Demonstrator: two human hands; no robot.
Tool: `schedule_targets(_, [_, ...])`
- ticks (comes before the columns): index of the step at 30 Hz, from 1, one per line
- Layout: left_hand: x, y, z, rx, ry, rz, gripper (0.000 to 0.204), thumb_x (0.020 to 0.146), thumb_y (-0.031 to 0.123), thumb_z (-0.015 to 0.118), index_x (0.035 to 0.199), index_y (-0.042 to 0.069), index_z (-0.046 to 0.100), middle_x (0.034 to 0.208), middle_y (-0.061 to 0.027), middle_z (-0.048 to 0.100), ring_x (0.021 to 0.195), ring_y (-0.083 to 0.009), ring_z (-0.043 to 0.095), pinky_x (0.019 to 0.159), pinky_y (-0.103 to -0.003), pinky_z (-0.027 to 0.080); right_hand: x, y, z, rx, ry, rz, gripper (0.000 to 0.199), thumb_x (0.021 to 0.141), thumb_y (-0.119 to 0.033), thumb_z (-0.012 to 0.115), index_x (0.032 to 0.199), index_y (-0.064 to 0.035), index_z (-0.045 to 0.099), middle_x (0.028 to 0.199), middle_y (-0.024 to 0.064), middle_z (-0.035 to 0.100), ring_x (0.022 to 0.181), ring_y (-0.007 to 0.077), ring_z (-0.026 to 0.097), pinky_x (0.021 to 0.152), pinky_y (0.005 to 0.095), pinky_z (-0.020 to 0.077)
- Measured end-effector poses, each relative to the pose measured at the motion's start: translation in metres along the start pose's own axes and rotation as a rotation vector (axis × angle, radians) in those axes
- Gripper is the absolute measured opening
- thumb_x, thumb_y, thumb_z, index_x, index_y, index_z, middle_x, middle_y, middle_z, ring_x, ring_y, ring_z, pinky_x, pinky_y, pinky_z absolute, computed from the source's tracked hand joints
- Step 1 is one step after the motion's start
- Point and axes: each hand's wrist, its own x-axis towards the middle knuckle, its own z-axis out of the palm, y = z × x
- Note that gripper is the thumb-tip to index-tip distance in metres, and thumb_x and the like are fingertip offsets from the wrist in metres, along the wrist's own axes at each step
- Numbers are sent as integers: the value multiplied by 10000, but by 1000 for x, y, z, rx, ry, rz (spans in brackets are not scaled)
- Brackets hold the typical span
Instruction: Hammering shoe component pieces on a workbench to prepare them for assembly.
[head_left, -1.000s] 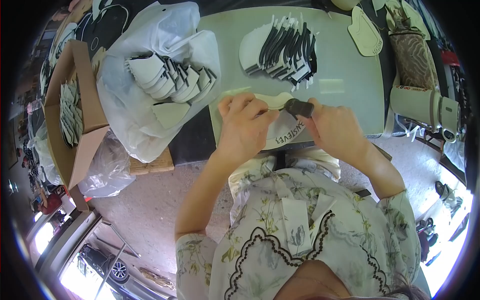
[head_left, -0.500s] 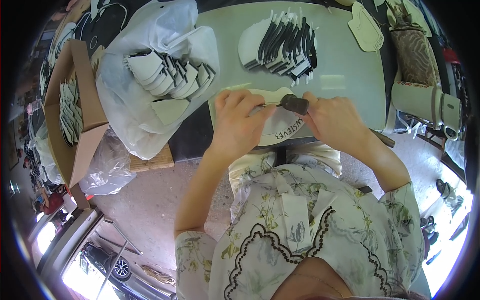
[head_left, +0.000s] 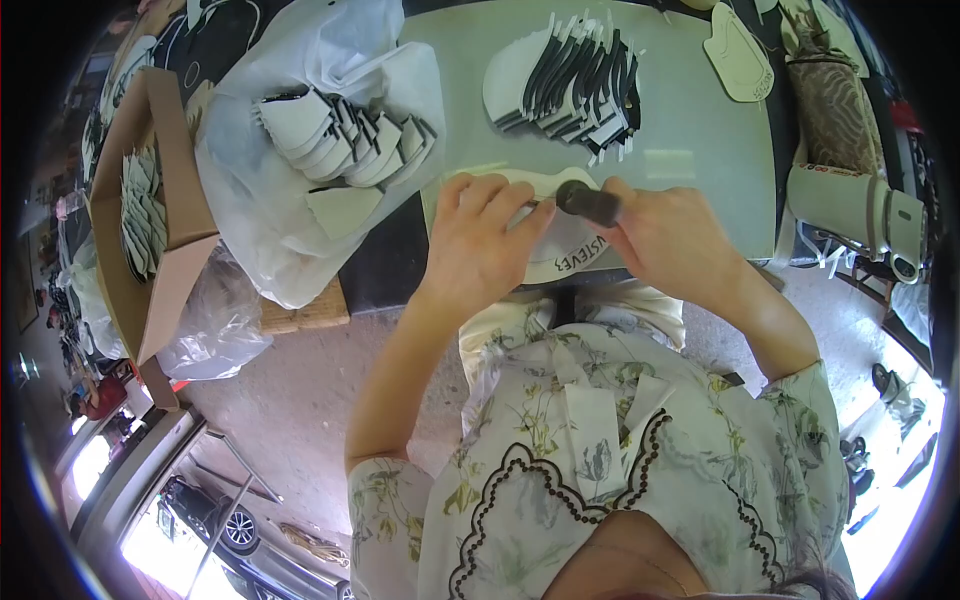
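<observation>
A cream, curved flat template [head_left: 566, 254] with dark lettering lies at the table's near edge, partly under my hands. My left hand [head_left: 484, 228] is over its left side, fingers bent, with the thumb and forefinger close together beside a thin shaft; whatever they pinch is hidden. Closed round a short dark-handled tool [head_left: 597, 205], my right hand [head_left: 668, 232] is just right of the template. The tool's rounded end points left toward my left fingertips. Its working tip cannot be made out.
Beyond my hands lies a fanned stack of white and black pieces [head_left: 515, 85]. Similar pieces [head_left: 300, 125] rest on a white plastic bag [head_left: 235, 190] at left, beside a cardboard box [head_left: 180, 210]. Another cream template [head_left: 738, 60] and a pale machine [head_left: 835, 200] are at right.
The dark-handled tool has shifted slightly, its end tipping a little up and left. Both hands remain in nearly the same place; the view has moved slightly.
</observation>
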Motion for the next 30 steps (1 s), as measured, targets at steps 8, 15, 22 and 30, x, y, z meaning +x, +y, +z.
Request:
schedule_targets(8, [-9,-2,1,-46,102,17,287,665,30,659,951,21,681,995,-49,616,939,-254,593,830,-395,485,3,3,1,22,-11,11,282,947,-271,569,879,2,536,613,144,618,573,349,632,517,445,482])
schedule_targets(15, [-8,-2,-2,-76,46,11,284,696,6,705,980,20,687,1019,-65,626,946,-269,598,818,-398,495,11,-4,0,23,11,-19,292,954,-281,551,887,3,540,630,145,630,588,356,632,530,450,486])
schedule_targets(22, [-9,-2,-1,-149,100,-64,261,723,14,718,981,31,690,1025,-71,628,957,-278,608,805,-394,515,15,-2,5,32,-30,-25,296,947,-283,565,913,10,555,614,149,621,583,353,634,526,445,488])
schedule_targets(30, [-13,4,-2,-34,84,-76,271,735,29,726,1004,36,694,1033,-77,624,966,-285,612,802,-383,525,15,-3,3,68,54,-65,278,941,-262,573,893,10,541,594,141,610,557,346,624,505,440,479])
